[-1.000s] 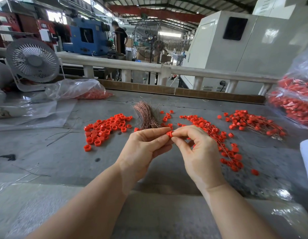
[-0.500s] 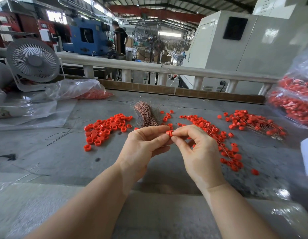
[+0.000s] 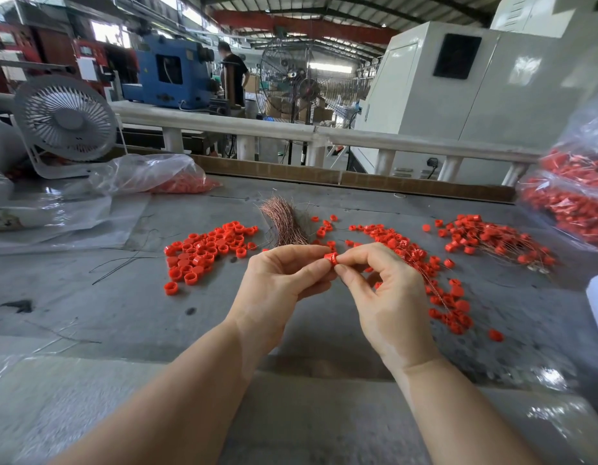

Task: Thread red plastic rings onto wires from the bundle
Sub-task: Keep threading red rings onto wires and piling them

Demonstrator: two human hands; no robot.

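Observation:
A red plastic ring (image 3: 331, 257) is pinched between the fingertips of my left hand (image 3: 284, 283) and my right hand (image 3: 384, 290), raised a little above the grey table (image 3: 123, 313). The wire at the ring is too thin to make out. Behind my hands the copper wire bundle (image 3: 285, 224) lies fanned on the table. A pile of loose red rings (image 3: 207, 251) lies to the left. Rings threaded on wires (image 3: 425, 263) trail to the right, with another heap of threaded rings (image 3: 492, 239) farther right.
A clear bag with red rings (image 3: 156, 179) and a white desk fan (image 3: 66, 119) stand at the back left. A full bag of red parts (image 3: 572, 193) sits at the right edge. Loose dark wires (image 3: 123, 263) lie left. A white rail (image 3: 290, 132) borders the far side.
My hands have stayed together at the same spot. The fingers shifted slightly on the ring, and the hands rose a touch.

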